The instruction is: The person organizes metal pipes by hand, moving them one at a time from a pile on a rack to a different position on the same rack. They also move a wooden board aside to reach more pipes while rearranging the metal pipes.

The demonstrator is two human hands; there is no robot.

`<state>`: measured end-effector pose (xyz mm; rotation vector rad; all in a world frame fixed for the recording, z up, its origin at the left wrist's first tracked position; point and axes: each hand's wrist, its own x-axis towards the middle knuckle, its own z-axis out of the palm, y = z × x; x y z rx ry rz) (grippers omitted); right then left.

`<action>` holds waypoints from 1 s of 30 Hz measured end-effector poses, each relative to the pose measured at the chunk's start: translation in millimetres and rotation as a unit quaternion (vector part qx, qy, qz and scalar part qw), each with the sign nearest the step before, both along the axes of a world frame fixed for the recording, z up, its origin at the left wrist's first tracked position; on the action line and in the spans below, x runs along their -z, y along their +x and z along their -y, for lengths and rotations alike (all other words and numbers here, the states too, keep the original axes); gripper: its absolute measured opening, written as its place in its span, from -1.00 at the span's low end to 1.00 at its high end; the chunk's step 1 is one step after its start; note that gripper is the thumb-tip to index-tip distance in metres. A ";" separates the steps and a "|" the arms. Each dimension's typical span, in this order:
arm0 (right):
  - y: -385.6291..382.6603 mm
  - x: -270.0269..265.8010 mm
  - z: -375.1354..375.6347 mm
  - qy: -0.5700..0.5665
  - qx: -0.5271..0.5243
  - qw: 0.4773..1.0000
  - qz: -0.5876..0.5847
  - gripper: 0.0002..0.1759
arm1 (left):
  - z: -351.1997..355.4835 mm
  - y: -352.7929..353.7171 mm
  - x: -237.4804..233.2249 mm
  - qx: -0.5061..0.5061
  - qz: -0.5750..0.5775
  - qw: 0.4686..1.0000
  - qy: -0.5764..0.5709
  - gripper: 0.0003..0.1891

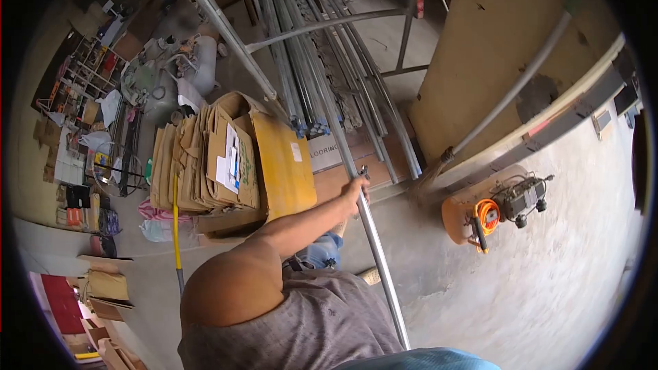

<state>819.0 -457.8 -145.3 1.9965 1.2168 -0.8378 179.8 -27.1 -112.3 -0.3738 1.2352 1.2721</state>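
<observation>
From the lower left, my left arm reaches out, and my left hand (355, 192) is closed around a long silver metal pole (381, 266). The pole slants from the pile of metal tubes (291, 48) down to the bottom edge. A small dark metal piece (364, 173) shows beside my fingers; what it is I cannot make out. Left of the hand, a yellow-brown board (282, 164) stands against a stack of folded cardboard (195, 164). My right hand does not show.
A metal frame (223, 24) stands over the tubes. On the right are an air compressor (524, 195) with an orange hose (487, 216), a broom (439, 164) and a large tan panel (493, 48). A yellow pole (176, 233) and scattered tools lie left.
</observation>
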 end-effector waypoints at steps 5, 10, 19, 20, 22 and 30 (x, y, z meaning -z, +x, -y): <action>-157.3 -11.6 -104.5 0.086 0.020 0.982 -0.168 -0.39 | -83.2 -144.4 -9.9 -0.020 -0.107 0.993 0.052 -0.83; -324.0 -65.1 -222.4 0.162 -0.087 0.947 -0.263 -0.58 | -135.0 -240.9 -42.2 -0.008 -0.185 0.982 0.038 -0.71; -590.6 -81.2 -423.1 0.183 -0.111 0.879 -0.426 -0.47 | -142.9 -263.7 -23.3 -0.038 -0.155 0.984 0.075 -0.68; -617.8 -73.5 -441.4 0.147 -0.070 0.849 -0.503 -0.52 | -133.1 -260.6 -18.1 -0.020 -0.165 0.982 0.091 -0.67; -673.3 -75.2 -472.6 0.119 -0.022 0.815 -0.567 -0.56 | -101.0 -254.5 -17.0 0.055 -0.174 0.980 0.079 -0.66; -850.1 -61.2 -568.4 0.081 0.062 0.718 -0.688 -0.61 | 47.8 -238.4 -28.5 0.052 -0.345 0.937 0.010 -0.55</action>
